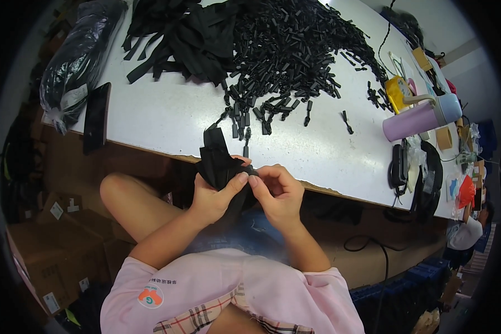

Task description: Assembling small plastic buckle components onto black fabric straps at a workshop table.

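Observation:
A bundle of black fabric straps (pixel 216 158) rises from my left hand (pixel 214 196), which is closed round it just off the table's near edge. The thumb and forefinger of my right hand (pixel 279 196) pinch a dark bit at the bundle's right side, touching my left fingertips. What exactly lies between them is mostly hidden. Just beyond my fingers, a small black pull-like piece (pixel 246 146) lies at the table's edge. More of these narrow pieces with looped ends form a large heap (pixel 286 50) farther back.
Loose black straps (pixel 203 47) are piled at the far left, near a plastic-wrapped black bundle (pixel 78 61) and a dark phone-like slab (pixel 97 117). A lilac bottle (pixel 409 123) lies on the white table (pixel 317 147) at the right, above a black pouch (pixel 398 165). Cardboard boxes (pixel 61 250) stand lower left.

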### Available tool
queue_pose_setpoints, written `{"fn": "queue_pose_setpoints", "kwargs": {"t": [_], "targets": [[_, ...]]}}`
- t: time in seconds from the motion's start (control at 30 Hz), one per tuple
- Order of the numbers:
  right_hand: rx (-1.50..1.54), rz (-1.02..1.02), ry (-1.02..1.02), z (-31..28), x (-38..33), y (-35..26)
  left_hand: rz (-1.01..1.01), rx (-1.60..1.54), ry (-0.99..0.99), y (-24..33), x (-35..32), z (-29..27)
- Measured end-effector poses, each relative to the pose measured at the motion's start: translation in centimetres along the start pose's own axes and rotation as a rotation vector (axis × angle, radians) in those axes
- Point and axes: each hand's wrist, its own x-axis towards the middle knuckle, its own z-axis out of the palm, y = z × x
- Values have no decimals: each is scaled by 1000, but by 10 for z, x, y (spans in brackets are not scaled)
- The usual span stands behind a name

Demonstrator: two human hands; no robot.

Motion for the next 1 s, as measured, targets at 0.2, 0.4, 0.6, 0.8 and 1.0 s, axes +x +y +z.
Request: {"fn": "queue_pose_setpoints", "kwargs": {"t": [0.2,0.4,0.6,0.8,1.0], "targets": [[315,109,-46,0,3,5,-32,-134,18,9,-2,5],[589,406,-273,-13,13,0,-158,-71,-91,12,0,-4],[420,300,-144,-2,4,3,-147,1,-78,14,2,-3],[126,-25,-154,-1,2,10,-87,28,-29,13,0,1],[253,89,-229,-4,1,6,-72,47,-116,13,0,-6]]}}
